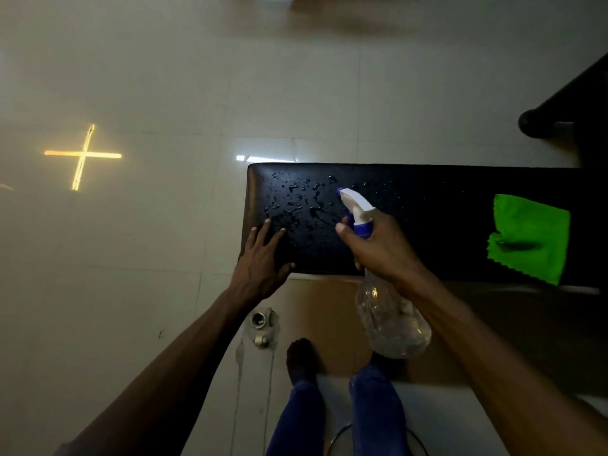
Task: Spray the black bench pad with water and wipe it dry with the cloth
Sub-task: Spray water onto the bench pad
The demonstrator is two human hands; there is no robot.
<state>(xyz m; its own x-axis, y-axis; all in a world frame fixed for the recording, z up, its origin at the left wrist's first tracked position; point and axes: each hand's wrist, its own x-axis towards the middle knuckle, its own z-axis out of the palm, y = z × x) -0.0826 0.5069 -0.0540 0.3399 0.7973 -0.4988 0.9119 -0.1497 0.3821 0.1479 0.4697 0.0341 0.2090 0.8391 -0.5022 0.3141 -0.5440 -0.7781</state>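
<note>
Spray step partly done: I see droplets beaded on the left end of the black bench pad (427, 225); the middle and right end look mostly dry. My right hand (381, 245) grips the neck of the clear spray bottle (391, 320), white-and-blue nozzle aimed at the wet patch. Left hand (260, 258) rests flat near the pad's left edge, fingers spread, holding nothing. Green cloth (529, 238) lies untouched on the pad's right part, well apart from both hands. My read: more spraying rightward, then the whole wipe is left. The room is dim, with a pale tiled floor (164, 93) and a yellow cross-shaped light reflection (82, 155) on the left.
</note>
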